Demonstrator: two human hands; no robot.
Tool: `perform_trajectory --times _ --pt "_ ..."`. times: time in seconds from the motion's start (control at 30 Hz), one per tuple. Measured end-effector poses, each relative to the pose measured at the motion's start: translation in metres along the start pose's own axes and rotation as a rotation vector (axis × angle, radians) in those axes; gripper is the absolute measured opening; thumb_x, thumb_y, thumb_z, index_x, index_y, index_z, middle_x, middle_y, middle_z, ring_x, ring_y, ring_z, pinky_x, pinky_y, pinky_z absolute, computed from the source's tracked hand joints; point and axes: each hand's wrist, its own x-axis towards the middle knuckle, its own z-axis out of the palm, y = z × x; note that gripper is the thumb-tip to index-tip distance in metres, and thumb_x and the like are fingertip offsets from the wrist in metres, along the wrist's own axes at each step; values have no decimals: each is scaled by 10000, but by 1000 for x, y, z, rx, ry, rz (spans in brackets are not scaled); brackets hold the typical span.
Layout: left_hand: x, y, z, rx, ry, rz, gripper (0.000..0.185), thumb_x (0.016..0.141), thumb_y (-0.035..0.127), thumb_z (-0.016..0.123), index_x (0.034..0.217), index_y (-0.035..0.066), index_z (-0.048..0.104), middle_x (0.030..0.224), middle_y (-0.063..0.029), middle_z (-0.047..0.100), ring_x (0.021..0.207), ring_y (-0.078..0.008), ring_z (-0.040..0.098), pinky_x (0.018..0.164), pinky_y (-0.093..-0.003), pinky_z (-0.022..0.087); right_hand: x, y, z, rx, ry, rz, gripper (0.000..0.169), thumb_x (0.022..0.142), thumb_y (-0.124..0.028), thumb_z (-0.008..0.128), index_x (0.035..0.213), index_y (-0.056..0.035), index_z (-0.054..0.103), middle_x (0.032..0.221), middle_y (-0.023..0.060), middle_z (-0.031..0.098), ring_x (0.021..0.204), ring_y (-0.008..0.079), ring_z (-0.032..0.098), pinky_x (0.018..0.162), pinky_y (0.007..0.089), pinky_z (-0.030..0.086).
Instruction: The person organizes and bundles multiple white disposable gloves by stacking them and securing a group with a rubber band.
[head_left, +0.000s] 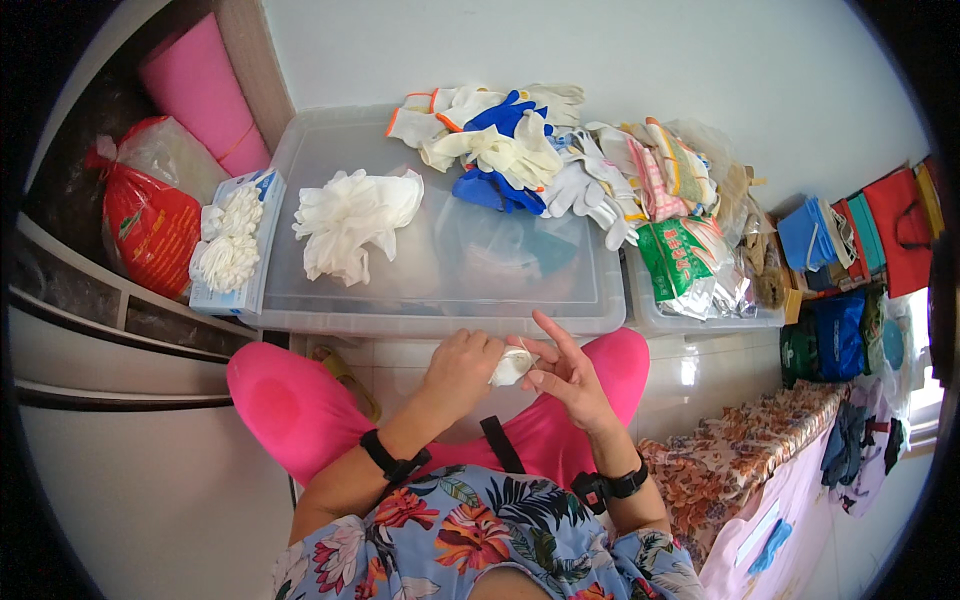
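Observation:
My left hand grips a small bundled white item, perhaps a rolled glove, above the gap between my knees. At its right side is my right hand, fingers spread, with a thin strand or band stretched near its fingers. Whether the right fingers pinch the bundle's edge is hard to tell. Beyond both hands, a pile of loose white disposable gloves lies on the lid of a clear plastic storage box. Bundled white gloves rest on a blue-and-white carton at the left.
Cream and blue work gloves are heaped at the lid's back right. A green packet and folded cloths lie on a second plastic box. A red plastic bag and a pink roll stand left. A flowered cloth lies right.

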Motion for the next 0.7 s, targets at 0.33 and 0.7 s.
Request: perform_trajectory --times 0.33,0.7 --pt "-5 6 20 -140 -139 -251 435 675 127 766 1075 56 611 993 -145 625 910 -367 628 732 -436 523 5 7 23 -573 -21 -183 562 872 20 697 1404 -102 563 1184 -4 672 797 46 560 716 231 490" --pt "-7 -22 19 -1190 -140 -368 626 754 70 794 1292 11 479 1123 -113 622 968 -198 641 856 -339 519 16 -1 0 -73 14 -74 605 922 73 606 1483 -52 416 1225 84 669 921 107 626 820 270 529"
